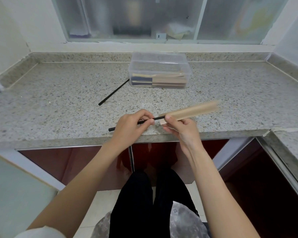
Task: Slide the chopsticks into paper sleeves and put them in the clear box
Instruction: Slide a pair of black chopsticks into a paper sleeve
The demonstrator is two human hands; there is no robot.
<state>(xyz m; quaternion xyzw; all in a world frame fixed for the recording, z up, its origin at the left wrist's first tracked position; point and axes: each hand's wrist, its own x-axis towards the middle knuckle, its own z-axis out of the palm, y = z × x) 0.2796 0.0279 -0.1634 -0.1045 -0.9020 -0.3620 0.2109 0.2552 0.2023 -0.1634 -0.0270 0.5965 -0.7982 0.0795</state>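
My left hand (132,125) pinches a black chopstick (157,118) near its middle, its tip pushed into the open end of a tan paper sleeve (193,110). My right hand (181,128) holds that sleeve by its near end, thumb on top; the sleeve's far end is blurred. Both hands hover over the front edge of the counter. A second black chopstick (113,92) lies loose on the counter, left of the clear box (159,65). The box stands open at the back and holds several sleeved chopsticks (169,80).
The speckled granite counter (58,93) runs left to right with a raised ledge under a frosted window (131,18). A side counter (292,141) joins at the right. Red cabinet doors (72,162) sit below, and my dark-trousered legs (150,203) show in front.
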